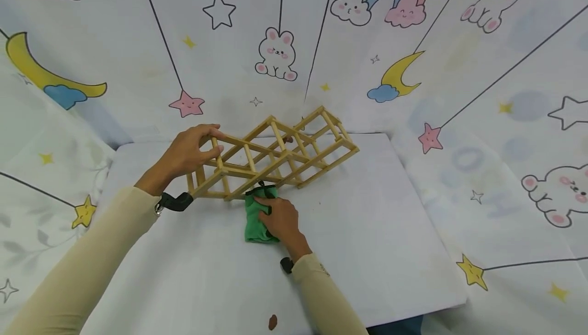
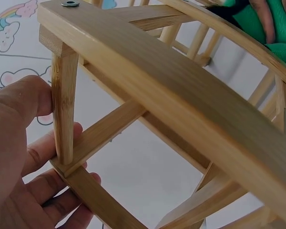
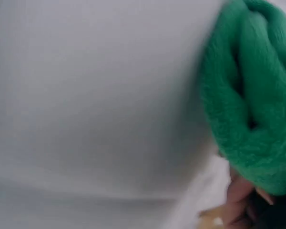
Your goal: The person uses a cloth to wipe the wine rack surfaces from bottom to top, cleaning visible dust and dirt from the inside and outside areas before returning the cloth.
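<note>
A light wooden lattice rack [image 1: 287, 156], made of slats joined by round rods and flat bars, stretches across the back half of the table. My left hand [image 1: 186, 151] grips the upright post [image 2: 64, 105] at its left end, thumb on one side and fingers on the other. A green plush cloth [image 1: 254, 222], folded into a bundle with a dark edge, is in my right hand [image 1: 285, 220]. This bundle meets the rack's lower front slats in the head view. Its thick folds fill the right side of the right wrist view, hiding most of the fingers.
The white tabletop [image 1: 367, 243] carries a small brown spot [image 1: 273, 322] near the front edge. Pale fabric [image 1: 487, 95] printed with bunnies, stars and moons hangs behind and along both sides. A black wrist mount [image 1: 176, 202] sits close to the rack's left end.
</note>
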{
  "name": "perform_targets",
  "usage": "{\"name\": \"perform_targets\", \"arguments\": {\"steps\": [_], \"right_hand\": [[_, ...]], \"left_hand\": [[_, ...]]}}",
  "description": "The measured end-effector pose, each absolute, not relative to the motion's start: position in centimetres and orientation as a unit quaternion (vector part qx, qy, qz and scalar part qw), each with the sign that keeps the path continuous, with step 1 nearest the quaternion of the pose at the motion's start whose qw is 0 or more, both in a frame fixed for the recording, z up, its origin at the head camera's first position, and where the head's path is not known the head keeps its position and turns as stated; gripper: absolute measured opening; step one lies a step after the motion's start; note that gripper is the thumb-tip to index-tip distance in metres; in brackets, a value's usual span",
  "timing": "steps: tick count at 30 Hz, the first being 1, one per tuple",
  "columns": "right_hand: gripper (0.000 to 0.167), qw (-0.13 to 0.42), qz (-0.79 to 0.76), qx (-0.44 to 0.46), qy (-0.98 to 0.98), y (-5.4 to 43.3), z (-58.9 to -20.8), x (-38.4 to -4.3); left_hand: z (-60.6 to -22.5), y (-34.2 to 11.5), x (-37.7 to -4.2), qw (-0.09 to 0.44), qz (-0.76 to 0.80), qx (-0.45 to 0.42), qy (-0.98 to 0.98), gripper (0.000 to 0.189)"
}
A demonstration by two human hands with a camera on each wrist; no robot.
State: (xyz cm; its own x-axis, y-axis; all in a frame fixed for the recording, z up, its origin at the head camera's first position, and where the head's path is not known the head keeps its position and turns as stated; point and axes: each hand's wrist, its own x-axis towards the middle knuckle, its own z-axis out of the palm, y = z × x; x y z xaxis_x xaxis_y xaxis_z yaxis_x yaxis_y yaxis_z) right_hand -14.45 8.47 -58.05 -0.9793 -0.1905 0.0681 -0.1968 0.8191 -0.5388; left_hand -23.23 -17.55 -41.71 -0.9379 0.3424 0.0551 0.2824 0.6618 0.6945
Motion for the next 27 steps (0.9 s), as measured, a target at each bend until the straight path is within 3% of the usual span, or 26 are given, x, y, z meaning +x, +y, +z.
{"name": "perform_targets", "arguments": {"steps": [6,11,13,15,18,22,24,27], "right_hand": [[0.045,-0.018,0.286,0.195,-0.938,8.0,-57.6,-14.4],[0.042,-0.061,0.307,0.131,-0.941,9.2,-58.5,-14.3],[0.041,-0.052,0.334,0.129,-0.932,10.5,-58.5,-13.6],[0.041,0.004,0.381,0.151,-0.912,12.0,-58.4,-13.0],[0.043,0.146,0.45,0.164,-0.865,14.2,-57.9,-12.6],[0.051,0.313,0.492,0.104,-0.806,16.7,-56.8,-14.0],[0.055,0.347,0.501,0.067,-0.79,17.7,-56.2,-15.1],[0.056,0.337,0.519,0.028,-0.785,18.0,-56.0,-16.4]], "left_hand": [[-42.0,-17.5,-23.4,0.031,0.377,0.175,0.909,0.034],[-42.2,-17.4,-23.4,0.033,0.38,0.175,0.908,0.035],[-42.3,-17.2,-23.0,0.02,0.375,0.172,0.911,0.036],[-42.4,-16.9,-22.3,-0.011,0.362,0.168,0.917,0.039],[-42.3,-16.3,-20.7,-0.055,0.343,0.155,0.925,0.05],[-42.6,-15.1,-18.0,-0.085,0.345,0.142,0.924,0.069],[-43.2,-14.5,-16.9,-0.104,0.351,0.143,0.92,0.072],[-44.3,-13.8,-15.9,-0.145,0.366,0.148,0.907,0.069]]}}
